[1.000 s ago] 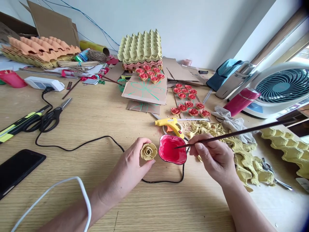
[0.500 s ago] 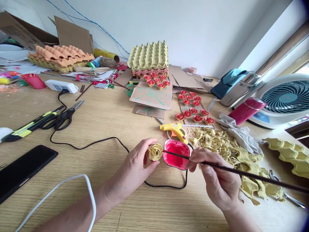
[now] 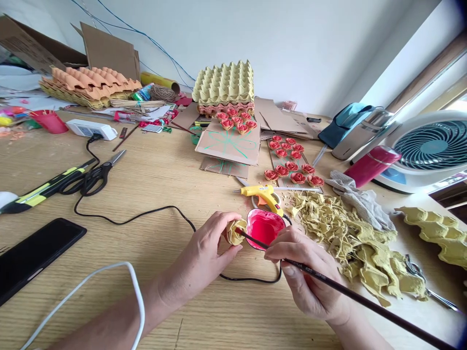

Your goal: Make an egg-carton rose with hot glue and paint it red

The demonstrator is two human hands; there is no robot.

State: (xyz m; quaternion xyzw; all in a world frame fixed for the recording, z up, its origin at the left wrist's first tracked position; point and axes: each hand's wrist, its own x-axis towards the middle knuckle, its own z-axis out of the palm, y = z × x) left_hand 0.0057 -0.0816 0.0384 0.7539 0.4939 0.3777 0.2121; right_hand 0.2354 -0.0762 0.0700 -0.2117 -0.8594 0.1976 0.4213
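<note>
My left hand pinches a small unpainted egg-carton rose just above the wooden table. My right hand grips a long dark paintbrush whose red tip touches the rose's right side. Right beside the rose sits a small bowl of red paint. Both hands are closed around what they hold.
A yellow glue gun lies behind the bowl, its black cord looping under my hands. Painted red roses sit on cardboard. Carton scraps, scissors, a phone, a white cable, egg trays and a fan surround them.
The brush tip left the paint bowl and moved left onto the rose. My right hand swung the brush handle down toward the lower right. My view shifted slightly.
</note>
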